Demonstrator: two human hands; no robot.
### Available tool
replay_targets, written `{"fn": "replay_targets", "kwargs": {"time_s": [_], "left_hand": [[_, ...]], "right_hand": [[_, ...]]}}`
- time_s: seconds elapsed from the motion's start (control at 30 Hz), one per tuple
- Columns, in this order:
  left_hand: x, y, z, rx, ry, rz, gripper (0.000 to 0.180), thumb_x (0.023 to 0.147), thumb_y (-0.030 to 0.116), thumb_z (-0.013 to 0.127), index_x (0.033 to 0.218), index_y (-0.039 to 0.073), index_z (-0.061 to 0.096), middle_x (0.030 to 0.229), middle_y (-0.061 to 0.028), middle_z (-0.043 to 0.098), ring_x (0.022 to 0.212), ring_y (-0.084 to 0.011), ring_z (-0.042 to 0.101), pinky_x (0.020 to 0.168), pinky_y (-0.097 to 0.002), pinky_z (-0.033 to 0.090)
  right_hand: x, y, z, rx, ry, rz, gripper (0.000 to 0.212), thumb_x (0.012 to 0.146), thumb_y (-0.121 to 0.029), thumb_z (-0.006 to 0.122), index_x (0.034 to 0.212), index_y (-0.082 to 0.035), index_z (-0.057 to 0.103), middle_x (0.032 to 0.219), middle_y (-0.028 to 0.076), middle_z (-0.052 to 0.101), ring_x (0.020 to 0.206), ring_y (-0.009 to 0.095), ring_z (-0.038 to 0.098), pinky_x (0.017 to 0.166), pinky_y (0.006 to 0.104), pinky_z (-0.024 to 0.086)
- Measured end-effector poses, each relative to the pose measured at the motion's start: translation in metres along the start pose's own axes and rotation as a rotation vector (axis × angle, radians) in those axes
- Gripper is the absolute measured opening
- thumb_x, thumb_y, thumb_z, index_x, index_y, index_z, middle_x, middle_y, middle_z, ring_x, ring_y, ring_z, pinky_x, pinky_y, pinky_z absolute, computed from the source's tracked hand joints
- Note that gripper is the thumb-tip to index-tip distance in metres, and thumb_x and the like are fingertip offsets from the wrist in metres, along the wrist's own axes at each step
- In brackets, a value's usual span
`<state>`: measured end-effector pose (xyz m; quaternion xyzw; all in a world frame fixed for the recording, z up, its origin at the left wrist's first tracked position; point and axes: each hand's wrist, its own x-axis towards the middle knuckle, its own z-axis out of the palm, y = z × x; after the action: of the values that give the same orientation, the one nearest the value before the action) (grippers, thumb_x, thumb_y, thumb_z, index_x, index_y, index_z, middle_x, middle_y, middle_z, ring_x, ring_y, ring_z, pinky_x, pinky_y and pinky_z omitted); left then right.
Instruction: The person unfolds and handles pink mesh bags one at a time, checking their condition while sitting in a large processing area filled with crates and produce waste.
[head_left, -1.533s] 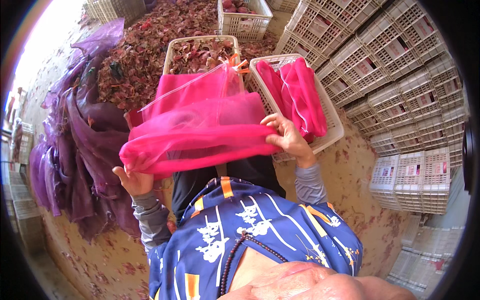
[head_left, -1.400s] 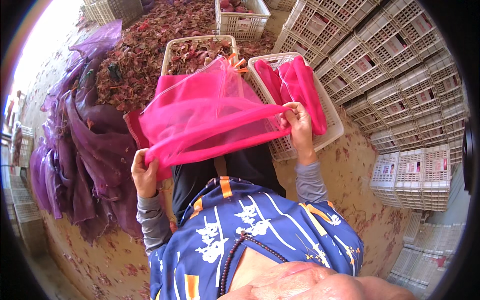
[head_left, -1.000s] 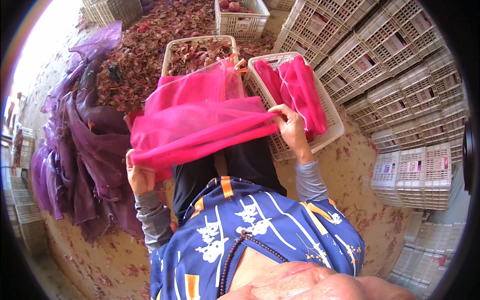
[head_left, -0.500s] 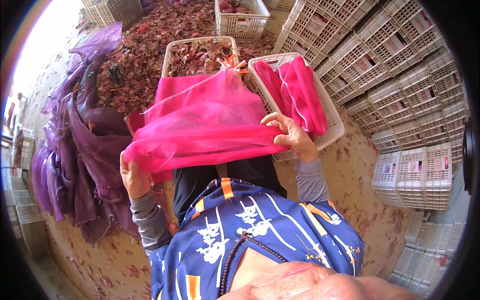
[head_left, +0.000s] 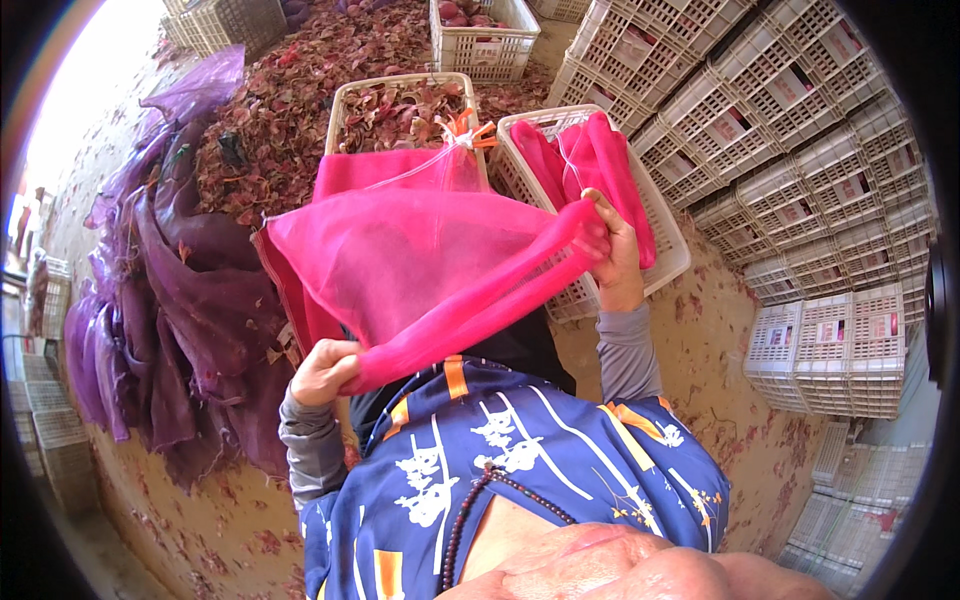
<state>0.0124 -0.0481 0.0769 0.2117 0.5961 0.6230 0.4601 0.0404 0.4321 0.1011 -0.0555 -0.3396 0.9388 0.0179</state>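
A bright pink mesh bag [head_left: 400, 245] stretches slantwise across my lap, its near edge gathered into a thick roll. My left hand [head_left: 325, 372] is closed around the lower left end of that roll. Higher up, my right hand [head_left: 615, 245] grips the other end beside a white crate. Under the held bag lies more pink mesh [head_left: 375, 172], spread over a crate of dry skins. A bundle of orange ties [head_left: 465, 132] with white string sits at its far end. Folded pink mesh bags [head_left: 590, 170] with white string lie in the white crate [head_left: 672, 245] on the right.
A crate of dry reddish skins [head_left: 400, 100] stands ahead, against a heap of loose skins [head_left: 290, 110]. Purple netting [head_left: 210, 290] is piled on the left. Stacked white crates [head_left: 770, 130] line the right side. Farther off is a crate of red onions [head_left: 485, 45].
My left hand has moved right and nearer me, closing on the bag's edge. My right hand has risen and tightened its grip, so the edge has turned from level to slanted.
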Motion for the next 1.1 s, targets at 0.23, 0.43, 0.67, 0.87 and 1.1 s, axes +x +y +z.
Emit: {"fn": "replay_targets", "kwargs": {"time_s": [0.23, 0.43, 0.67, 0.87, 1.1], "left_hand": [[0.000, 0.017, -0.002, -0.794, 0.207, 0.912, 0.032, 0.091, 0.033, 0.064, 0.106, 0.007, 0.057, 0.099, -0.0011, 0.058, 0.089, -0.0130, 0.056, 0.080, -0.0288, 0.046], [0.014, 0.007, 0.007, -0.435, 0.824, 0.685, 0.031, 0.089, 0.023, 0.068, 0.112, 0.006, 0.057, 0.100, -0.0023, 0.060, 0.088, -0.0105, 0.056, 0.078, -0.0260, 0.046], [-0.005, 0.021, 0.030, -0.117, 0.234, 0.242, 0.016, 0.082, -0.001, 0.062, 0.097, -0.002, 0.063, 0.079, 0.0008, 0.060, 0.075, -0.0109, 0.057, 0.066, -0.0258, 0.047], [0.023, 0.019, 0.018, 0.064, 0.799, 0.317, 0.014, 0.089, 0.004, 0.058, 0.101, -0.001, 0.062, 0.089, -0.0016, 0.061, 0.081, -0.0114, 0.057, 0.074, -0.0249, 0.047], [0.017, -0.036, -0.042, -0.370, 0.915, 0.592, 0.047, 0.090, 0.017, 0.064, 0.130, 0.001, 0.046, 0.113, -0.0121, 0.058, 0.103, -0.0215, 0.057, 0.090, -0.0381, 0.048]], "right_hand": [[-0.015, 0.024, 0.038, -0.905, -0.207, -0.265, 0.021, 0.089, -0.013, 0.065, 0.106, -0.003, 0.058, 0.087, -0.002, 0.059, 0.062, 0.003, 0.050, 0.054, 0.0178, 0.040], [-0.011, 0.020, 0.024, -0.865, 0.072, -0.350, 0.009, 0.090, -0.008, 0.063, 0.097, -0.003, 0.065, 0.075, -0.001, 0.060, 0.063, 0.005, 0.053, 0.060, 0.0200, 0.044], [0.003, 0.017, 0.022, -0.580, 0.308, -0.486, 0.014, 0.092, -0.011, 0.061, 0.103, -0.004, 0.064, 0.081, 0.002, 0.065, 0.068, 0.009, 0.059, 0.063, 0.0220, 0.049], [-0.032, -0.012, 0.014, -0.402, 0.067, 0.069, 0.018, 0.092, -0.015, 0.059, 0.107, -0.008, 0.064, 0.078, 0.002, 0.065, 0.054, 0.007, 0.053, 0.044, 0.0216, 0.040], [-0.049, 0.022, 0.056, -1.139, -0.514, 0.199, 0.027, 0.093, -0.024, 0.055, 0.076, -0.004, 0.060, 0.060, 0.001, 0.054, 0.053, 0.008, 0.048, 0.049, 0.0242, 0.036]]}}
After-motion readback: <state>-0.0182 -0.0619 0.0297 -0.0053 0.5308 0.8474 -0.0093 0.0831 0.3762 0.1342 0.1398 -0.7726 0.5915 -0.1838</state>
